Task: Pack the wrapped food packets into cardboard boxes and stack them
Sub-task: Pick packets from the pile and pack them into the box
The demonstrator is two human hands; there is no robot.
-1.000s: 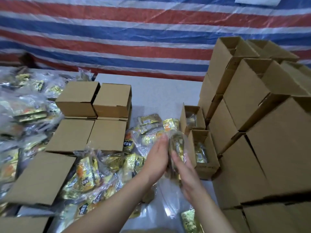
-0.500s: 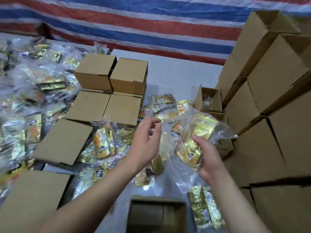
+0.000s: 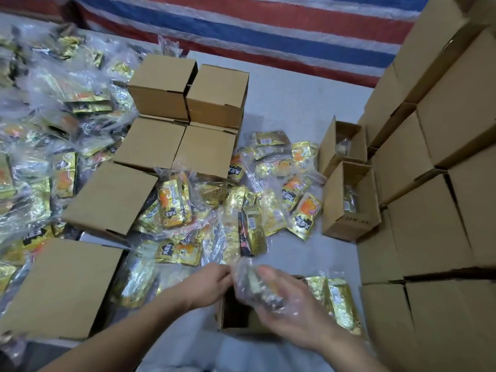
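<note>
head view: just the one camera on my end, looking down at a grey table top (image 3: 290,103) full of stock.
right hand: my right hand (image 3: 292,310) sits low centre-right, fingers curled round a clear-wrapped packet of gold food pouches (image 3: 252,284); pretty blurry, but the wrap goes over the fingers.
left hand: my left hand (image 3: 206,287) is just left of it, fingertips bent in and touching the wrap's left edge. Can't tell if it's really pinching.
where the packet is: directly above the small open brown cardboard box (image 3: 236,315) at bottom centre, held against its top opening.
loose packets: a heap of gold and orange wrapped packets (image 3: 241,200) in the middle of the frame, and a much bigger pile (image 3: 40,130) down the left side. One more gold packet (image 3: 338,302) lies just right of my right hand.
closed boxes: closed brown cartons (image 3: 185,114) in the upper centre, running down to the lower left.
open boxes: two open cartons (image 3: 349,183) centre-right, each with something inside.
stack: a wall of brown cartons (image 3: 434,183) along the right edge.
backdrop: red, white and blue striped tarp (image 3: 268,25) across the top.
</note>
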